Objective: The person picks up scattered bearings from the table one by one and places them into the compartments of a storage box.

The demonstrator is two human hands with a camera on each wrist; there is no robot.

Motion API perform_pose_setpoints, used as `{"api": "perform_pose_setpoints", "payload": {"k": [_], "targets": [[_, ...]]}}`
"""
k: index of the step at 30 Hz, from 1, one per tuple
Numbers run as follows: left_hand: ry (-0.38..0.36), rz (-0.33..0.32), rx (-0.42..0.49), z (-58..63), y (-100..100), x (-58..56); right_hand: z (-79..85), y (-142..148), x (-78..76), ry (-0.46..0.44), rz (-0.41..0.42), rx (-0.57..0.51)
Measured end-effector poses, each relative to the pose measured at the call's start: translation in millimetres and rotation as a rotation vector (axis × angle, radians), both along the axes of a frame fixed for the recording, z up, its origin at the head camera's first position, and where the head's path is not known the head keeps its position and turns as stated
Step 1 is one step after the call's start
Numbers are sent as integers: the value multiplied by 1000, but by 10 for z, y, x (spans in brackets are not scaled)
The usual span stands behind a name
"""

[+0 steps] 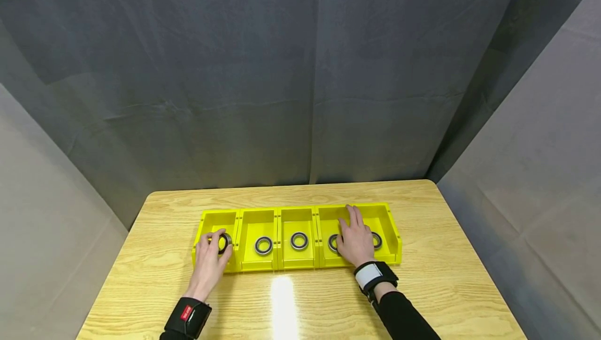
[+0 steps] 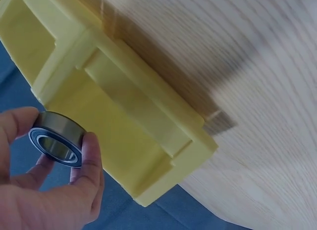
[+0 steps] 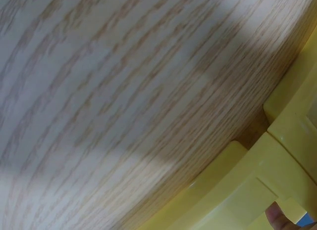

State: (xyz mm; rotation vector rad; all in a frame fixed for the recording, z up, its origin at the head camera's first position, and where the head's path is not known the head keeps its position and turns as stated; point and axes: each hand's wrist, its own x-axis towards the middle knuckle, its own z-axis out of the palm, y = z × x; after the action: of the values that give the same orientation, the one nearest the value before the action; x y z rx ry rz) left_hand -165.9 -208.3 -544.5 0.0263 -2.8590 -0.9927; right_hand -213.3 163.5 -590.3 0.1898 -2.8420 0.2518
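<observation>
My left hand pinches a ball bearing between thumb and fingers, holding it tilted over the leftmost compartment of a yellow bin row. In the left wrist view the dark seal and steel outer ring of this bearing show plainly. Over the wide right-hand compartment reaches my right hand, its fingers extended toward the back wall and the thumb apart. Bearings lie in that compartment on both sides of the hand, one bearing at its left and another bearing at its right, each partly covered.
One bearing lies flat in the second compartment, and another bearing in the third. The bins stand on a light wooden table. Grey cloth hangs behind the table, with paler cloth panels at both sides.
</observation>
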Motion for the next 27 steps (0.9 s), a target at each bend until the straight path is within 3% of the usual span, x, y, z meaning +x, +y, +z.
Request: {"api": "perform_pose_setpoints", "payload": {"k": [5,13,17,23,27], "targets": [[38,-5,-35,-23,-33,-36,-4,3,-4,3,0,-1],[93,-52,-186,-102,-71,-48,-13,5,2,-4,0,3],[62,-62,-220,-150,-95,-81,3,1,13,-12,0,6],[-59,-69,-235,-185,-111,-136,11,-1,21,-5,3,9],[-100,-75,-236,-198,-104,-175,7,0,16,6,5,12]]}}
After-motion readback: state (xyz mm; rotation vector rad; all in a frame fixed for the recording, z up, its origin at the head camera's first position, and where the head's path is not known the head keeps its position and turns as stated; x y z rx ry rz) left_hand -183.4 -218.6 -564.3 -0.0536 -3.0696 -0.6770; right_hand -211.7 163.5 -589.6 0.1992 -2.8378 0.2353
